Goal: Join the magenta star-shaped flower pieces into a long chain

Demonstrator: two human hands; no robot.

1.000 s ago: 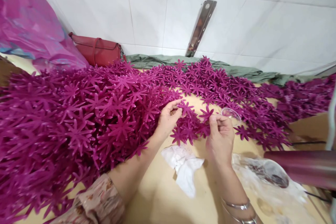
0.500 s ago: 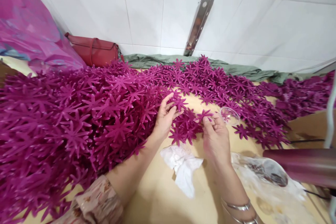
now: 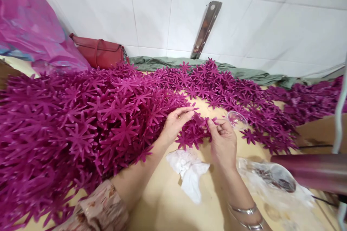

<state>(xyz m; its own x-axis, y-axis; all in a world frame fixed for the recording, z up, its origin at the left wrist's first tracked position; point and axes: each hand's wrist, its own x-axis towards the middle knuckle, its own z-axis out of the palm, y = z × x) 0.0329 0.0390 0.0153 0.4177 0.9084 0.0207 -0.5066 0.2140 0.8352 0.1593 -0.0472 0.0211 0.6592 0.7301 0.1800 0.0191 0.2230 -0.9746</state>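
Note:
My left hand [image 3: 175, 124] is closed in a pinch, thumb against index finger, on a magenta star-shaped flower piece [image 3: 195, 108]; only a few of its petals stick out past the fingertips. Close by on the right, my right hand [image 3: 223, 140] pinches another flower piece [image 3: 209, 121], whose petals spread left of the thumb. Its other fingers are curled. Below and between both hands lies a small group of loose flower pieces [image 3: 187, 138] on the tan tabletop [image 3: 162, 198]. A large heap of the same flower pieces [image 3: 121, 130] crowds my left forearm.
A crumpled white tissue [image 3: 188, 171] lies between my forearms. To the right are a small clear dish [image 3: 236, 120], a plastic bag [image 3: 273, 177] and a maroon cylinder [image 3: 311, 171]. More flowers [image 3: 225, 86] spread along the back, near a red handbag [image 3: 97, 53] and green cloth [image 3: 157, 63].
My left hand has moved slightly right and turned, its spread fingers now closing to a pinch. The flower piece in my right hand has tilted and shifted a little left.

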